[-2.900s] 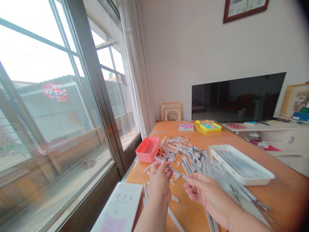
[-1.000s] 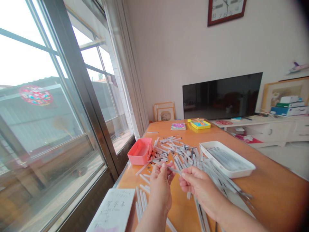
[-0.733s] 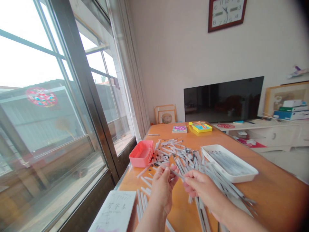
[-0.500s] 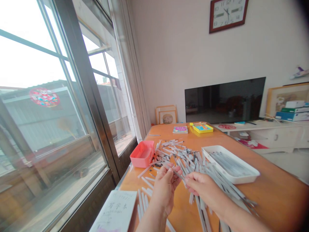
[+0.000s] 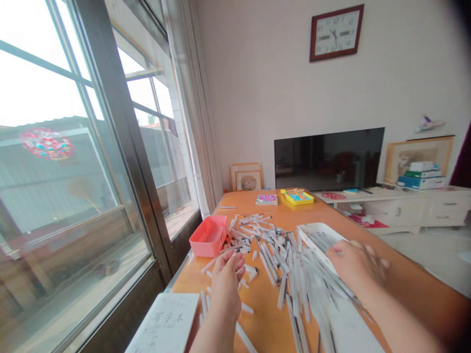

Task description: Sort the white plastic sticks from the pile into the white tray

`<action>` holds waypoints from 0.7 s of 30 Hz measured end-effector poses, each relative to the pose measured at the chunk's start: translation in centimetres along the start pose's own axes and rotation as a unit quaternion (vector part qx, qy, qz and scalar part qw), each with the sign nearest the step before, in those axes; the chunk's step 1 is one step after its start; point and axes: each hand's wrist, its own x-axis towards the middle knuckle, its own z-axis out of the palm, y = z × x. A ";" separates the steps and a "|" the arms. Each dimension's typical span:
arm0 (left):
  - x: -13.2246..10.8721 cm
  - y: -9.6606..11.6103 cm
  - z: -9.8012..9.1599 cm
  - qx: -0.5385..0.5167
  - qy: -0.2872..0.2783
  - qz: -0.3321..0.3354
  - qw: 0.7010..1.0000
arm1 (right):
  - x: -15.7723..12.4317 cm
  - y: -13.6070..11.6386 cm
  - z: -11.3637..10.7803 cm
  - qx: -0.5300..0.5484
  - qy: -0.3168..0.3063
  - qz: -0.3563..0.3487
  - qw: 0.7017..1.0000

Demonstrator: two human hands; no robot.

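My left hand point(image 5: 227, 277) is over the near part of the table, beside the coral-red basket point(image 5: 209, 243). Its fingers are curled in towards the thumb, and I cannot make out what they hold. At the right, my right hand point(image 5: 356, 262) is over the near end of the white tray point(image 5: 307, 237), smeared by motion, so its grip does not show. Thin grey rods like pen refills point(image 5: 324, 239) lie in that tray. Between the hands spreads a heap of translucent pen barrels point(image 5: 270, 260) and slim pen parts, some with dark tips.
A white exercise book point(image 5: 165, 318) lies at the near left, by the window frame point(image 5: 138, 196). Farther back on the table are a purple booklet point(image 5: 267, 199), a yellow box point(image 5: 300, 197) and a single pen point(image 5: 228, 207). A television point(image 5: 327, 159) stands behind.
My hands, which were together on a slim pen, have parted. The right hand has moved right to the white tray; the left has shifted slightly left. The view has turned a little to the right.
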 end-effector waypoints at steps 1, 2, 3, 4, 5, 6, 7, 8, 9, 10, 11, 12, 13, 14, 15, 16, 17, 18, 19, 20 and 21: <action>0.1 0.1 -0.1 -0.005 0.006 0.002 1.000 | 0.1 0.5 0.4 -0.012 -0.003 0.004 1.000; 0.1 0.2 -0.2 -0.009 0.010 0.003 1.000 | 0.1 0.9 0.9 -0.020 -0.007 0.005 1.000; 0.1 0.3 -0.2 -0.012 0.013 0.003 1.000 | 0.1 1.2 1.2 -0.025 -0.008 0.005 1.000; 0.1 0.4 -0.2 -0.016 0.014 0.002 1.000 | 0.1 1.3 1.5 -0.029 -0.009 0.005 1.000; 0.0 0.5 -0.2 -0.019 0.015 0.002 1.000 | 0.1 1.4 1.7 -0.031 -0.008 0.004 0.999; 0.0 0.6 -0.2 -0.022 0.018 0.002 1.000 | 0.2 1.5 1.9 -0.032 -0.008 0.004 0.999; 0.0 0.7 -0.2 -0.023 0.023 0.002 0.999 | 0.2 1.6 2.0 -0.031 -0.009 0.003 0.999; 0.0 0.8 -0.2 -0.024 0.028 0.002 0.999 | 0.3 1.7 2.2 -0.029 -0.010 0.002 1.000; 0.0 0.9 -0.2 -0.023 0.035 0.002 0.999 | 0.5 1.9 2.4 -0.026 -0.010 0.001 1.000; 0.0 1.0 -0.2 -0.022 0.042 0.003 0.999 | 0.6 2.1 2.6 -0.021 -0.008 0.000 1.000; 0.0 1.0 -0.2 -0.019 0.048 0.004 0.999 | 0.7 2.3 2.9 -0.016 -0.002 0.000 1.000; 0.1 1.1 -0.3 -0.017 0.052 0.006 0.998 | 0.8 2.5 3.1 -0.010 0.004 0.000 1.000; 0.1 1.2 -0.3 -0.015 0.055 0.008 0.998 | 0.9 2.7 3.4 -0.004 0.009 -0.001 1.000; 0.1 1.2 -0.3 -0.012 0.057 0.010 0.998 | 0.9 2.8 3.6 0.001 0.013 0.000 1.000; 0.1 1.2 -0.4 -0.009 0.061 0.012 0.998 | 0.9 2.9 3.7 0.005 0.015 0.000 1.000; 0.2 1.2 -0.4 -0.008 0.064 0.013 0.998 | 1.0 2.9 3.7 0.008 0.016 -0.001 1.000; 0.2 1.1 -0.5 -0.006 0.067 0.013 0.998 | 0.9 2.9 3.6 0.010 0.018 -0.003 1.000; 0.3 1.1 -0.6 -0.005 0.070 0.013 0.997 | 0.9 2.8 3.4 0.010 0.023 -0.006 1.000; 0.4 1.1 -0.6 -0.005 0.072 0.013 0.997 | 0.8 2.5 3.1 0.010 0.028 -0.011 0.999; 0.5 1.0 -0.7 -0.005 0.073 0.013 0.997 | 0.7 2.2 2.8 0.009 0.033 -0.019 0.999; 0.5 1.0 -0.7 -0.005 0.072 0.013 0.997 | 0.6 1.9 2.4 0.009 0.038 -0.028 0.999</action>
